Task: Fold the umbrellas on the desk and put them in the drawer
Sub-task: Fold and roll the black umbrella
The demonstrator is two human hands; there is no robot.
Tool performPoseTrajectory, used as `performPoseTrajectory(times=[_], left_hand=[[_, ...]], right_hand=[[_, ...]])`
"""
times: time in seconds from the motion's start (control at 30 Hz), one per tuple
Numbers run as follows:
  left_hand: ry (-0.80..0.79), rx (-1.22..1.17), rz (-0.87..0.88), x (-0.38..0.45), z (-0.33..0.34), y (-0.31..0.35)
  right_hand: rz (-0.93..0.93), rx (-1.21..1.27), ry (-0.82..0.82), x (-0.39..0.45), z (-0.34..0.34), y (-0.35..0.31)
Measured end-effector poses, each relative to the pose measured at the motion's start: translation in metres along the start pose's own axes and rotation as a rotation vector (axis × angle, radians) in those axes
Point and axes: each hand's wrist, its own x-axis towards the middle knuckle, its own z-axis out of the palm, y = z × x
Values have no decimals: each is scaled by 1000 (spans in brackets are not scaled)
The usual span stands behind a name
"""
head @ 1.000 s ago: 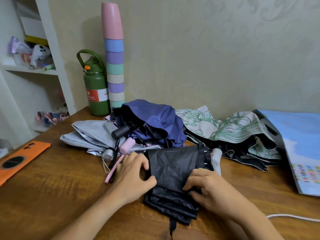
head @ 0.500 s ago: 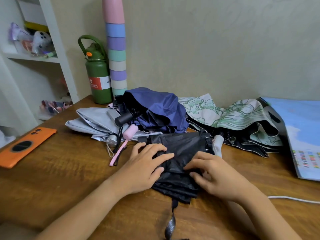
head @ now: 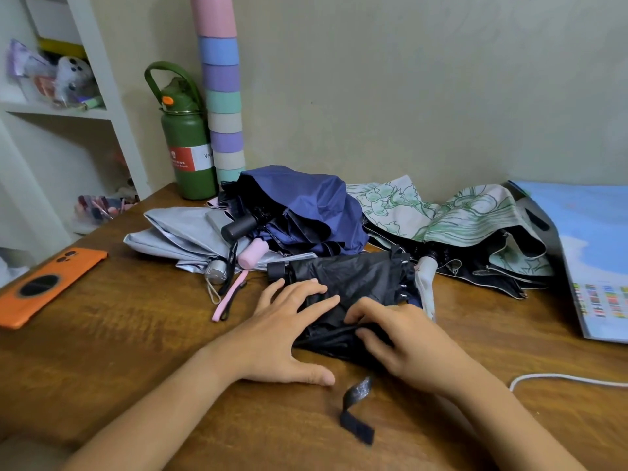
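Four umbrellas are seen on the brown wooden worktop [head: 102,351]: a black umbrella [head: 356,283] at the front, and behind it a grey umbrella [head: 176,229], a blue umbrella [head: 306,205] and a white umbrella with green drawings [head: 458,215]. All four are made of thin, crumpled cloth. Two hands are laid on the black umbrella. The left hand [head: 282,334] is spread flat on its near left side, with the fingers straight and nothing gripped. By the right hand [head: 404,338] a fold of the black cloth is pinched, fingers bent. A black strap [head: 356,409] from this umbrella lies curled on the wood near the hands. One flat orange phone [head: 44,283] is seen at the left. One green bottle [head: 187,144] and one tall stack of coloured cups [head: 222,96] stand against the pale wall. White shelves [head: 112,96] are seen at the left, and a white cable [head: 560,379] at the right.
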Motion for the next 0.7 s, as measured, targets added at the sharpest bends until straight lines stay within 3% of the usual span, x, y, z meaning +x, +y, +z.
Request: performPoseTrajectory(times=[0.23,0.47,0.7], left_hand=[[181,-61,-37,8,9,-10],[212,-79,-66,11,15,-10],[200,-149,-99,12,13,-7]], right_hand=[[75,129,50,0,2,4],[126,225,38,1,-2,0],[65,271,-173,-5,-22,-8]])
